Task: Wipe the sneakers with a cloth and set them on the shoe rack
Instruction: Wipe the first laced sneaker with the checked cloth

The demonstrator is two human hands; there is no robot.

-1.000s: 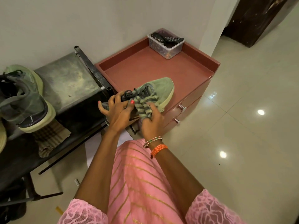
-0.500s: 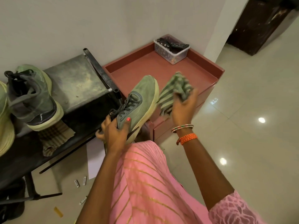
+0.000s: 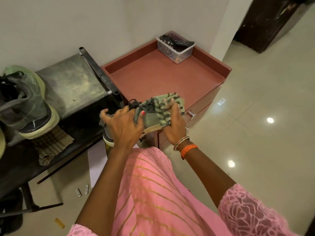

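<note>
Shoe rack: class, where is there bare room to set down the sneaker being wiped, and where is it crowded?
Free: the rack's dusty top right of the parked sneaker, up to its end bar. Crowded: the left end, with that sneaker and a checked cloth below.

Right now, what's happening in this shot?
A person is cleaning a green sneaker held in front of them. The left hand grips it around the heel and collar, while the right hand presses a striped cloth over the toe end. A second sneaker already sits on the shoe rack to the left, beside a folded checked cloth. The one in hand is not on the rack yet.
</note>
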